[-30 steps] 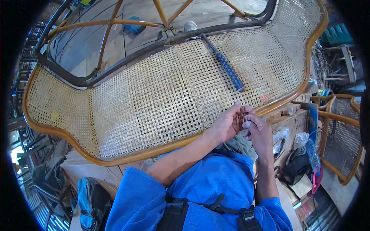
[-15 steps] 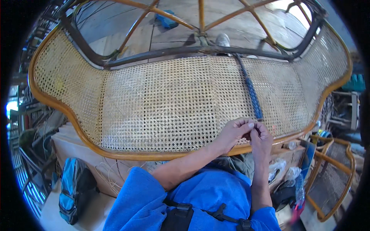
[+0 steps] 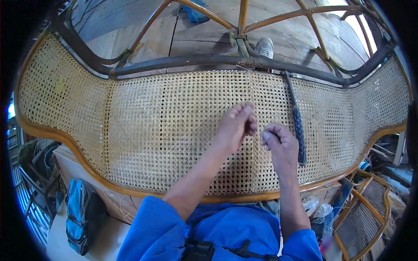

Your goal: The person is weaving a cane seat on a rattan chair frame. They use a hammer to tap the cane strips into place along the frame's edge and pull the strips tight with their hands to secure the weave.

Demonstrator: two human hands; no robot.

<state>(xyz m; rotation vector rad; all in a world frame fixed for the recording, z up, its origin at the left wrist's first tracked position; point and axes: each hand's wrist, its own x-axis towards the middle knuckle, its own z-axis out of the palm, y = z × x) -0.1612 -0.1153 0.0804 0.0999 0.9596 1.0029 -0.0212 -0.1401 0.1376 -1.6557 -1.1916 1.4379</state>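
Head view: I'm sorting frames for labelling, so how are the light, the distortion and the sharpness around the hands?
Head view: even daylight, with blown-out glare at the top right; the fisheye bends the cane panel and its wooden rim into curves, and black corners ring the picture; the left hand, right hand and the hammer are reasonably sharp; the clutter at the lower right is softer.

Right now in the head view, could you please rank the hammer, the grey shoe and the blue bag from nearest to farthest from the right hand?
From the right hand:
1. Hammer, just to its right on the cane panel.
2. Grey shoe, above, beyond the frame.
3. Blue bag, far lower left.
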